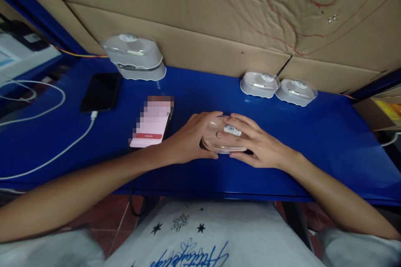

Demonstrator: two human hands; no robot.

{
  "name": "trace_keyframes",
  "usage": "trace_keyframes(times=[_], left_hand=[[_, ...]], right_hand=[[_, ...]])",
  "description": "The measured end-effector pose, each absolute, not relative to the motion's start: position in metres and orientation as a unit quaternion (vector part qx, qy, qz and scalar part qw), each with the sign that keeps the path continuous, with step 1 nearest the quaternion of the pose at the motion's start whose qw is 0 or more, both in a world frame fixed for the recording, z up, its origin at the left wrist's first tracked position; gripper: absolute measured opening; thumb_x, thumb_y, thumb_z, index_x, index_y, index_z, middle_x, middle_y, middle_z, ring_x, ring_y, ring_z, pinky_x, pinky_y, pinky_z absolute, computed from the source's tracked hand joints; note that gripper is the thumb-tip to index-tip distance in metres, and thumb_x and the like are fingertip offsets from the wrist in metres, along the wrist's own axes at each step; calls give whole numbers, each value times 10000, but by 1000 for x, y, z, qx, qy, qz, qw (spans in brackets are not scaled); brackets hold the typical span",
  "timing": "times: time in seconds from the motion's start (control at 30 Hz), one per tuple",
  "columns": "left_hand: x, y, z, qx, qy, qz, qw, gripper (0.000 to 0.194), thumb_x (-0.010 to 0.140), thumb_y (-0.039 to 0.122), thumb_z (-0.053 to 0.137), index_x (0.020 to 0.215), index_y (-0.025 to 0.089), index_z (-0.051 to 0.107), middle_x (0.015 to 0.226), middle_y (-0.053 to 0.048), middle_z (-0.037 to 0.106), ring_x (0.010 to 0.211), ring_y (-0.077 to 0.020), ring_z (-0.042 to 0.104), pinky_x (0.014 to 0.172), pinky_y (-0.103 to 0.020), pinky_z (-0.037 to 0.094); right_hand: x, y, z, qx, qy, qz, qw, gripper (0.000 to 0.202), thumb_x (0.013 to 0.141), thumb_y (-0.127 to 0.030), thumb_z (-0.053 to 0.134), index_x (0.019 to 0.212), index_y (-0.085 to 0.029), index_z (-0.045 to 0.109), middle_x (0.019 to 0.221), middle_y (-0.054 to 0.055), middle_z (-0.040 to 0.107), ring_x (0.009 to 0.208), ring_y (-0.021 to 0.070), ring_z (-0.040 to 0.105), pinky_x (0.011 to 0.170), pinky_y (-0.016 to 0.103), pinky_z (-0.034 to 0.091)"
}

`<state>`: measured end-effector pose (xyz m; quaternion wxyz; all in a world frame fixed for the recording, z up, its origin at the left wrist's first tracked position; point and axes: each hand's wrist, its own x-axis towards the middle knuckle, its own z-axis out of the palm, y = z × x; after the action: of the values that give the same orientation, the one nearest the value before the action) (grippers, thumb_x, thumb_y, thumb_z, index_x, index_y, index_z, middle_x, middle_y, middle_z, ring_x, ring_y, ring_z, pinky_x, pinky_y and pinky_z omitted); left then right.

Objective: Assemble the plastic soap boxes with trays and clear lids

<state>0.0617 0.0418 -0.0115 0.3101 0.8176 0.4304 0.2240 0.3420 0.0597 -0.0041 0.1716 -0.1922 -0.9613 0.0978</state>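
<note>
A rounded pinkish-brown container (pixel 213 138) with a clear lid and a white barcode label is between my two hands on the blue table, near its front edge. My left hand (pixel 196 137) wraps round its left side, thumb at the front and fingers behind. On the right side my right hand (pixel 258 142) grips it, with fingers lying over the lid and the thumb at the front. Left of my left hand lies a phone (pixel 152 123) with a lit pink screen, partly pixelated.
Two stacked grey lidded containers (pixel 138 58) stand at the back left; two smaller ones (pixel 259 84) are at the back right. A black phone (pixel 100 91) has a white cable (pixel 77 144). Cardboard (pixel 194 21) backs the blue table (pixel 313 146).
</note>
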Motion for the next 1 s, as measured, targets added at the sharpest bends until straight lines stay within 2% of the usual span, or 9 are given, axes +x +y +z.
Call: trace_keyframes(times=[0.2,0.4,0.47,0.7,0.87,1.0], left_hand=[[63,41,-12,813,424,231,327,1101,691,411,976,1599,362,357,1616,-120,508,1453,-409,502,1162,-622,453],[63,42,-13,820,407,242,322,1135,695,404,969,1629,353,326,1635,-126,491,1461,-408,498,1170,-617,452],[63,42,-13,823,407,239,315,1131,713,414,959,1638,345,312,1651,-127,477,1468,-408,490,1177,-618,442],[62,41,-13,829,405,228,311,1114,734,418,954,1635,344,303,1656,-134,466,1488,-404,457,1203,-623,401],[61,41,-12,834,406,222,301,1083,783,411,925,1645,350,272,1665,-129,454,1488,-404,451,1198,-618,405],[60,42,-13,840,401,223,290,1094,786,405,922,1649,330,254,1669,-138,446,1485,-401,443,1197,-608,410]], right_hand=[[344,59,1,-158,-961,120,190,584,1026,-333,655,1586,-245,518,1700,149,415,1617,357,289,1248,649,393],[343,55,1,-199,-956,122,176,640,1037,-369,639,1639,-315,432,1728,101,375,1628,362,270,1256,671,377],[344,55,0,-206,-958,111,166,642,1046,-385,631,1645,-293,420,1728,119,367,1627,357,278,1258,653,390],[346,53,-1,-211,-963,64,154,569,1055,-430,619,1587,-263,508,1676,145,444,1604,363,333,1242,643,426],[343,53,-1,-192,-965,72,165,515,1055,-391,617,1554,-286,541,1711,122,389,1624,363,277,1253,651,396],[341,54,-2,-205,-962,77,165,537,1059,-388,609,1572,-261,515,1698,146,391,1620,370,271,1249,640,400]])
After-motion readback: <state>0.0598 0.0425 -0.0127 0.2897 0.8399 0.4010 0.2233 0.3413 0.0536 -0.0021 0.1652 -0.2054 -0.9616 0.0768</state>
